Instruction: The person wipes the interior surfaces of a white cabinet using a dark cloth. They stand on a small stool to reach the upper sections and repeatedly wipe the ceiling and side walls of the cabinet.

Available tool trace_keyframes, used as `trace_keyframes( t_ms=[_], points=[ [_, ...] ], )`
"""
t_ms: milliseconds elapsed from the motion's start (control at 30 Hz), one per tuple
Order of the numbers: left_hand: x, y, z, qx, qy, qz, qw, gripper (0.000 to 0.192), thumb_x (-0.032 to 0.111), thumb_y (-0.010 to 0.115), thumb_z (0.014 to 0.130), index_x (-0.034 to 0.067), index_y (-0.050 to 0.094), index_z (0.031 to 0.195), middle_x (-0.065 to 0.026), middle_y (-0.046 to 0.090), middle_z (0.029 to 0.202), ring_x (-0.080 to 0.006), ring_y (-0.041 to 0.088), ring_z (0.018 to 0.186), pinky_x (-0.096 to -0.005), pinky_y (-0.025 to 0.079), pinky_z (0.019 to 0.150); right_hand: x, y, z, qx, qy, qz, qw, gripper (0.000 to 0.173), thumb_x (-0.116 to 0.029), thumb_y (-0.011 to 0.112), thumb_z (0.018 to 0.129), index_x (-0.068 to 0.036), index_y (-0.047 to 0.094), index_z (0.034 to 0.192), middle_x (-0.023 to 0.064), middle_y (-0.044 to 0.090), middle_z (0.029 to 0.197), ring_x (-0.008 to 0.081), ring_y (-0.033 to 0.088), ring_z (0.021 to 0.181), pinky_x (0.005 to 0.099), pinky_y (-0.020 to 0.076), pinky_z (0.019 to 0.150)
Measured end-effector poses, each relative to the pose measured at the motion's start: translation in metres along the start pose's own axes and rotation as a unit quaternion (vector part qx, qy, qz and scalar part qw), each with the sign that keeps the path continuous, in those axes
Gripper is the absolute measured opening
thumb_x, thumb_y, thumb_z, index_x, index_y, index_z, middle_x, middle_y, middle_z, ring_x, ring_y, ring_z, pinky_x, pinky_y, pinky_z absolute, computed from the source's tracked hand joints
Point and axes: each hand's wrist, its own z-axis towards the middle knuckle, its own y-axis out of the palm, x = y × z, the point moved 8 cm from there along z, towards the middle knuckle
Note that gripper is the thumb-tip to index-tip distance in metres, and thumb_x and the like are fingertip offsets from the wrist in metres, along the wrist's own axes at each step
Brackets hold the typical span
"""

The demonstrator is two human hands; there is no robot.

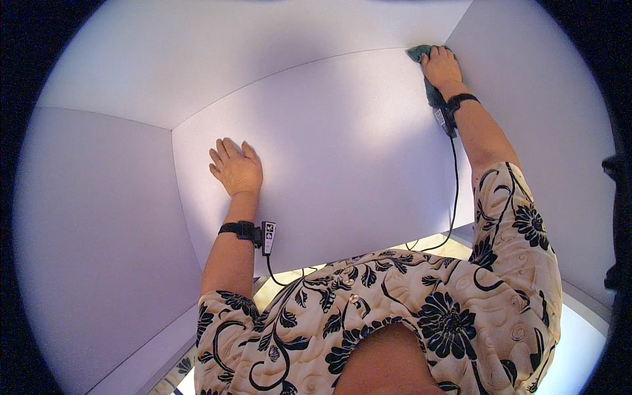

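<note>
A dark green cloth (431, 94) lies bunched in the far right corner of a white panel (316, 163). My right hand (442, 66) presses down on it, fingers pointing towards the seam at the back. Part of the cloth sticks out left of the fingers, and another part hangs below the palm by the wrist. My left hand (236, 168) rests flat on the same panel, nearer its left side, with the fingers apart and nothing under them that I can see.
White walls enclose the panel: a left wall (103, 197), a back wall (237, 54) and a right wall (533, 123). Straps on both wrists carry small devices with black cables; the right cable (455, 182) runs across the panel. Tiled floor shows past the front edge.
</note>
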Motion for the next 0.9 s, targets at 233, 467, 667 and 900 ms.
trace_keyframes(
  t_ms=[233,467,667,900],
  points=[
    [-0.008,-0.002,-0.001,0.000,-0.007,0.012,1.000,0.058,0.039,0.045,0.102,-0.001,0.046,0.144,-0.0187,0.043,0.154,-0.0415,0.034,0.145,-0.0596,0.026,0.117,-0.020,0.001,0.005,-0.089,0.045,0.004,0.995,0.053,-0.045,0.050,0.100,0.003,0.065,0.119,0.0233,0.065,0.124,0.0414,0.059,0.119,0.0489,0.0482,0.104],
    [-0.021,0.006,-0.003,-0.004,0.009,0.062,0.998,0.057,0.039,0.044,0.103,-0.001,0.047,0.144,-0.0179,0.043,0.154,-0.0412,0.034,0.145,-0.0597,0.027,0.117,-0.023,-0.006,-0.123,-0.140,0.078,0.021,0.987,0.052,-0.046,0.055,0.095,0.003,0.072,0.103,0.0245,0.071,0.112,0.0413,0.065,0.108,0.0485,0.0494,0.099],
    [-0.022,0.011,-0.008,0.001,0.034,0.074,0.997,0.057,0.037,0.045,0.102,-0.002,0.048,0.143,-0.0185,0.044,0.154,-0.0423,0.034,0.145,-0.0603,0.027,0.117,-0.006,-0.019,-0.256,-0.133,0.157,0.061,0.977,0.055,-0.042,0.059,0.095,0.004,0.061,0.127,0.0224,0.062,0.130,0.0421,0.055,0.123,0.0483,0.0450,0.106],
    [-0.017,0.007,-0.007,0.007,0.029,0.075,0.997,0.056,0.038,0.046,0.102,-0.002,0.048,0.142,-0.0185,0.045,0.153,-0.0417,0.035,0.144,-0.0606,0.028,0.116,-0.023,0.050,-0.128,-0.058,0.117,0.153,0.980,0.065,-0.045,0.049,0.100,0.001,0.045,0.147,0.0219,0.043,0.154,0.0397,0.038,0.144,0.0515,0.0325,0.118]
  ],
)
